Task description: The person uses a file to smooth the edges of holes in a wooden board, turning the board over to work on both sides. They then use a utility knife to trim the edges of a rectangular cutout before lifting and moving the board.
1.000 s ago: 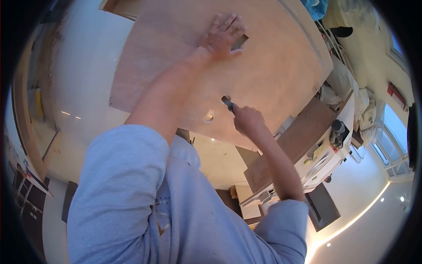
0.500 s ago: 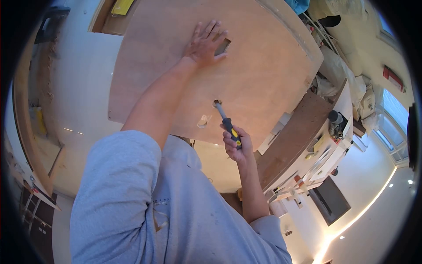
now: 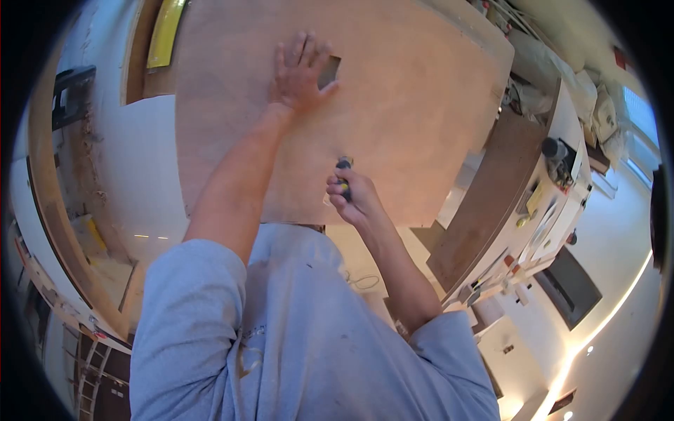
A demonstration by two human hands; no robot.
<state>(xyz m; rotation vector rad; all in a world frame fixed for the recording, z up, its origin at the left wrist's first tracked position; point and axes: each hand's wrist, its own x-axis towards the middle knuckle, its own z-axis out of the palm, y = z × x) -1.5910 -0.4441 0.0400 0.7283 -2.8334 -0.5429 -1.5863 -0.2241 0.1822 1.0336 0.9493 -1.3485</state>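
My left hand (image 3: 298, 84) lies flat with fingers spread on a large reddish-brown wooden panel (image 3: 414, 112), beside a small rectangular cutout (image 3: 330, 71). Near the panel's close edge, my right hand (image 3: 359, 198) is wrapped round the black-and-yellow handle of a file (image 3: 343, 165). The handle stands steeply over the round hole (image 3: 349, 160), and the grey shaft is hidden below it. A second hole near the edge is mostly covered by my right hand.
A brown board (image 3: 484, 189) runs along the right, beside a bench with several tools and a dark power tool (image 3: 558, 158). At upper left are a yellow object (image 3: 166, 31) and a black tool (image 3: 72, 97). A ladder (image 3: 90, 375) stands at lower left.
My right hand has moved up toward the round hole, pushing the file down until its shaft no longer shows. My left hand stays flat by the cutout. The whole view has shifted.
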